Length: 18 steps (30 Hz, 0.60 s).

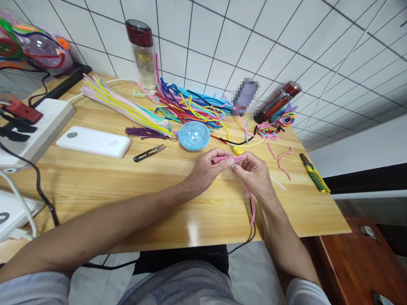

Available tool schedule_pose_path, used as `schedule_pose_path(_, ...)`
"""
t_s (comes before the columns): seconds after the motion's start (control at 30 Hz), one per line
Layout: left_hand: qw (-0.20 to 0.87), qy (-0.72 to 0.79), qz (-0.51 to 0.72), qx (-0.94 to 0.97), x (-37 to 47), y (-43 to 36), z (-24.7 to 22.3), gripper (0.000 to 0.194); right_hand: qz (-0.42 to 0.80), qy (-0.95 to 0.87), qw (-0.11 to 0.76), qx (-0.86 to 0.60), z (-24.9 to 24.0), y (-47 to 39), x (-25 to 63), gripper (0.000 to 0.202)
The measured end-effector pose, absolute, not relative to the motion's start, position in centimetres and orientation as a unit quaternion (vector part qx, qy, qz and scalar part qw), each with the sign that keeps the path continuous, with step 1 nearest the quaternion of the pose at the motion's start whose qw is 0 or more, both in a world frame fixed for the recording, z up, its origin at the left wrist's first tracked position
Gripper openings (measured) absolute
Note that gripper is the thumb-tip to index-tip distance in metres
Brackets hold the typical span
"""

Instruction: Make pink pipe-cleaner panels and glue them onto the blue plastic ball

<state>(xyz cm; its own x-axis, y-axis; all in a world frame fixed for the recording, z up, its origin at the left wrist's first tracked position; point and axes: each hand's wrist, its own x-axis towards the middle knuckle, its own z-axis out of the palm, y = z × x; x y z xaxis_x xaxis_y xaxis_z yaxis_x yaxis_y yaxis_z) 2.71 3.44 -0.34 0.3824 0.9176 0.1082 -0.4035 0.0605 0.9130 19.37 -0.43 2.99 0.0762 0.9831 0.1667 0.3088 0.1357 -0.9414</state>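
Centrally, above the pale wooden table, a ridged, coiled-looking pink fuzzy strip is held between both hands. Its left part is pinched by the thumb and curled fingers of the left hand, and its right end is gripped by the closed fingertips of the right hand. A slender pink tail is seen hanging below the right hand; whether it is joined to the strip is probably best left open, as the join is covered by fingers.

The strip can be judged very light, soft on the surface and springy, with a bendable core; little slipping is to be expected. It is best held lightly near its two ends, since the ridges could be flattened by a hard squeeze in the middle.

Beyond the hands, a round light-blue bowl is placed, with black-handled thread snips to its left and a yellow-handled tool just behind the fingers.
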Motion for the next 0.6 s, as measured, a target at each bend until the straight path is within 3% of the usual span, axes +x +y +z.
schedule_pose_path(0.2,0.685,0.286,0.484,0.463,2.84,3.28,-0.27,0.032,0.254,-0.626,0.462,-0.575,2.4,-0.83,19.19,0.03)
schedule_pose_path(0.4,0.698,0.297,0.476,0.445,3.11,3.43,-0.41,0.025,0.257,-0.626,0.455,-0.579,2.43,-0.84,19.15,0.025)
schedule_pose_path(0.6,0.705,0.275,0.478,0.446,2.94,3.33,-0.23,0.033,0.308,-0.601,0.469,-0.569,2.64,-0.73,18.99,0.031)
